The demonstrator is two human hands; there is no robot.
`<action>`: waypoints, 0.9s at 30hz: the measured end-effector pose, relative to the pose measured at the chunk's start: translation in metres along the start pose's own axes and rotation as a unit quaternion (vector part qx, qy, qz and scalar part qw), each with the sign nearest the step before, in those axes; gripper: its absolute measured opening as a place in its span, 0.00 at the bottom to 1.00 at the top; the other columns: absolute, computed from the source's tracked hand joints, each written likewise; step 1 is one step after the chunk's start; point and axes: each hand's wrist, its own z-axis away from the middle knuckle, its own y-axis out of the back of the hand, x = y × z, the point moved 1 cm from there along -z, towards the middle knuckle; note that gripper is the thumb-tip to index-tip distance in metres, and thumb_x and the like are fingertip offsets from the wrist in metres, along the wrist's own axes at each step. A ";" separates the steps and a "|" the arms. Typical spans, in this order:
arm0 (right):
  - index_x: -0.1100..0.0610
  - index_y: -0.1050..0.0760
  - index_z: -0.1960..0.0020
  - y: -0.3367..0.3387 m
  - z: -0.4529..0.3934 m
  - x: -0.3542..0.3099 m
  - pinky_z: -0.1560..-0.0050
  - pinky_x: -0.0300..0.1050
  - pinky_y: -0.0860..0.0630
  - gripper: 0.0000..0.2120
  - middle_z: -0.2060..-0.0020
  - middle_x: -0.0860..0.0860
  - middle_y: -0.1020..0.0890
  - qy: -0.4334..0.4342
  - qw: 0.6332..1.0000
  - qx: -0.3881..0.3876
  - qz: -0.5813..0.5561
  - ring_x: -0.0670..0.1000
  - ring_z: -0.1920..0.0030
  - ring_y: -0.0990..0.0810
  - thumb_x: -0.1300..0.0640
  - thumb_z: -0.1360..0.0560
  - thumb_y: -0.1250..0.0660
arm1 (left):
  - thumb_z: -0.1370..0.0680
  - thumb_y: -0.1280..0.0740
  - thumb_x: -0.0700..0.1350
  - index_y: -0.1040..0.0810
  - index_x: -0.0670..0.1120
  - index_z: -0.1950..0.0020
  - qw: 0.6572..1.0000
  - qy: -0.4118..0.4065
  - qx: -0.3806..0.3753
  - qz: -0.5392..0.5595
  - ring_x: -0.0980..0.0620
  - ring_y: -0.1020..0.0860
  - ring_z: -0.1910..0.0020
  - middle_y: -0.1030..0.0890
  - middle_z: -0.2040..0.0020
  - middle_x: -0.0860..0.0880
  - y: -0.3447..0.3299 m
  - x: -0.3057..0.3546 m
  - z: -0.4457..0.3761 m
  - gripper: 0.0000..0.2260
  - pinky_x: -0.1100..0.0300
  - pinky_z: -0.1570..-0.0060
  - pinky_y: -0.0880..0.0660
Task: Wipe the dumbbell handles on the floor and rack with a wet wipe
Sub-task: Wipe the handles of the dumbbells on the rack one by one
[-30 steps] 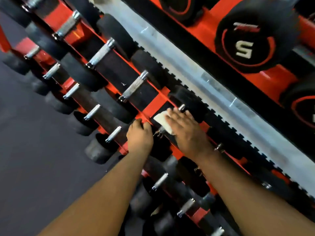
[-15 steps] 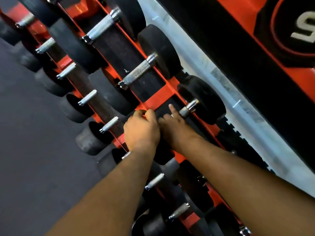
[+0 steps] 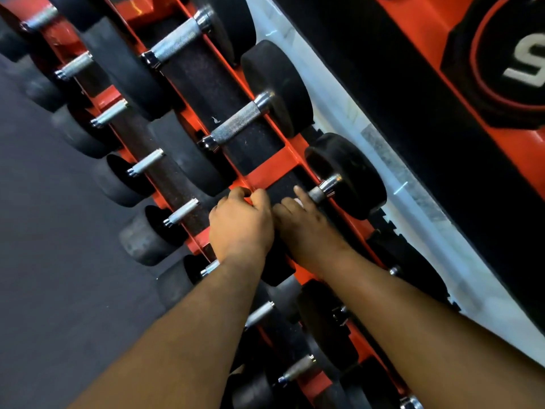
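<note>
Wipe (image 3: 300, 201) is showing only as a small white patch under the right hand (image 3: 306, 225), tucked between the curled fingers and the handle (image 3: 320, 192) of a dumbbell (image 3: 346, 175) sitting on the upper tier of the rack (image 3: 272, 169). The right hand's fingers are wrapping over that handle with the wipe pressed against it, the forefinger (image 3: 300, 192) pointing up along the bar toward the chrome collar, so most of the handle and most of the wipe are hidden beneath the hand. Only the short stub of knurled steel beside the far black head is showing.

Just beside it, the left hand (image 3: 240, 222) is gripping the red crossbar edge of the rack, fingers curled over the lip and knuckles up, nearly touching the right hand. Both bare forearms are reaching in from the lower edge.

Farther along the same tier, two more dumbbells are lying with their handles (image 3: 237, 126) bare. A lower tier is carrying a row of smaller dumbbells (image 3: 141, 231) over the dark floor (image 3: 53, 290). Beyond the rack, a pale strip (image 3: 348, 119) is running alongside black and red gear marked with a large white figure.
</note>
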 end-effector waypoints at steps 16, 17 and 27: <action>0.57 0.31 0.26 -0.027 0.019 0.005 0.24 0.60 0.39 0.24 0.29 0.56 0.26 -0.006 0.996 0.088 -0.002 0.59 0.28 0.29 0.59 0.21 0.47 | 0.24 0.44 0.58 0.19 0.52 0.48 1.000 -0.009 -0.004 -0.002 0.40 0.21 0.46 0.16 0.51 0.46 -0.001 -0.001 0.001 0.18 0.44 0.44 0.23; 0.56 0.36 0.22 -0.029 0.032 0.006 0.23 0.60 0.41 0.26 0.25 0.56 0.30 -0.014 0.994 0.104 0.012 0.59 0.24 0.34 0.58 0.20 0.48 | 0.25 0.45 0.59 0.19 0.53 0.48 1.000 -0.008 -0.004 0.001 0.41 0.21 0.46 0.16 0.51 0.47 -0.001 -0.001 0.001 0.19 0.44 0.44 0.23; 0.52 0.23 0.39 -0.013 -0.005 0.008 0.22 0.63 0.47 0.12 0.44 0.55 0.20 -0.058 0.992 0.067 -0.089 0.59 0.31 0.27 0.57 0.22 0.35 | 0.26 0.46 0.59 0.19 0.51 0.51 1.000 -0.003 -0.003 -0.012 0.39 0.22 0.47 0.17 0.52 0.45 -0.001 -0.002 0.000 0.19 0.44 0.44 0.23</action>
